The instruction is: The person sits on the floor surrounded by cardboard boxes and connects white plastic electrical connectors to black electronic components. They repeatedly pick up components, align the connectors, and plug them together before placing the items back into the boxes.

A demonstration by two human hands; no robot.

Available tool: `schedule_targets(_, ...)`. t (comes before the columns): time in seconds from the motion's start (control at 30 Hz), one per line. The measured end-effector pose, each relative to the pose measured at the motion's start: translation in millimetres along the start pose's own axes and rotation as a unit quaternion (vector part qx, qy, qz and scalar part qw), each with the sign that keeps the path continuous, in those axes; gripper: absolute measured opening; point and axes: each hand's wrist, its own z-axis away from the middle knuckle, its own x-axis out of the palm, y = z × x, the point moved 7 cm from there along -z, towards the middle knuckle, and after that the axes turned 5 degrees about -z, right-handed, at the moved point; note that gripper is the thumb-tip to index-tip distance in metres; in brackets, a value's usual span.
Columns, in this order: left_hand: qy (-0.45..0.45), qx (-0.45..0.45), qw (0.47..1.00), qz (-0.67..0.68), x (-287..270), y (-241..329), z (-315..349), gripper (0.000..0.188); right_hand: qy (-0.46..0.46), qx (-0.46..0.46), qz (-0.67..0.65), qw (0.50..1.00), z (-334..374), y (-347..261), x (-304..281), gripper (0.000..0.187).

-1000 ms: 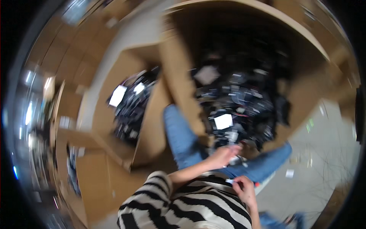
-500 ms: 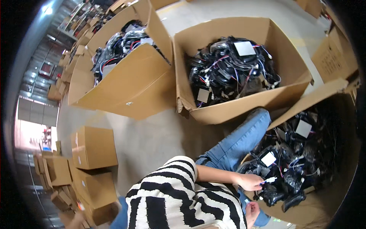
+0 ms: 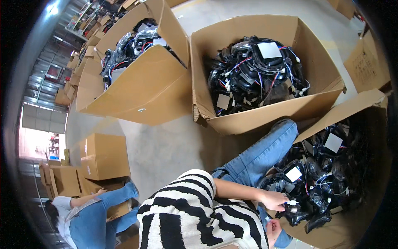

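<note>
My left hand [image 3: 274, 201] reaches over the near edge of the box at right, its fingers pinched on a white plug connector [image 3: 292, 203]. Black bagged cable bundles [image 3: 319, 196] lie just beyond the fingertips, with thin coloured wires and white plugs sticking out. Lower down, close to my knee, my right hand [image 3: 273, 229] is held with curled fingers. Whatever it grips is too small to make out. A white square label [image 3: 293, 174] shows on a black piece above the left hand.
A large open carton [image 3: 265, 118] full of similar cable bundles stands ahead, another carton [image 3: 137, 95] to its left. The right-hand box has a raised flap [image 3: 344, 114]. Stacked closed boxes [image 3: 107, 157] stand at left, where another person [image 3: 89, 218] bends over.
Another person in blue trousers has come into view at lower left. My left hand has shifted slightly with the connector still pinched; my right hand has hardly moved.
</note>
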Motion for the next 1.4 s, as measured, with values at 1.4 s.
schedule_targets(1.4, -0.059, 0.054, 0.989, -0.121, -5.5, 39.4, -37.5, 0.03, 0.318, -0.091, -0.089, 0.94, 25.3, -55.8, -52.5, 0.006)
